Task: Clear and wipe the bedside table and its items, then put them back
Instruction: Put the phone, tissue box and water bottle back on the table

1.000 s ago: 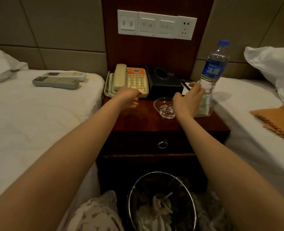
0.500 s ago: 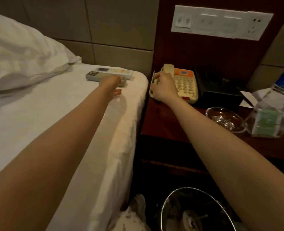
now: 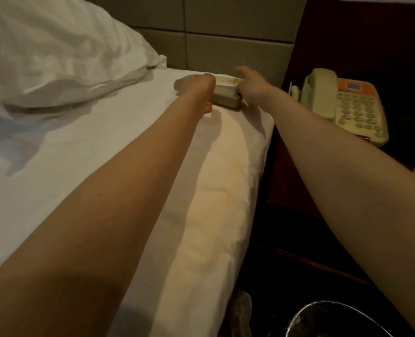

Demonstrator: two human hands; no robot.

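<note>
Moved since earlier: right grip (image 3: 250, 87), off the phone (image 3: 342, 105) and over to the remotes (image 3: 226, 94).
Pillow (image 3: 55, 45): left of remotes, on bed (image 3: 104, 147).
Left grip (image 3: 194, 85): over remotes' left end; fingers hidden, cannot tell whether clasping.
Remotes: blurred pair on bed, between both grips.
Right grip: at remotes' right end, fingers spread, touching.
Phone: right of remotes, on counter (image 3: 291, 178).
Bin (image 3: 306, 310): below and right of remotes.

Dim warm light; motion blur; wide-angle edge distortion.
</note>
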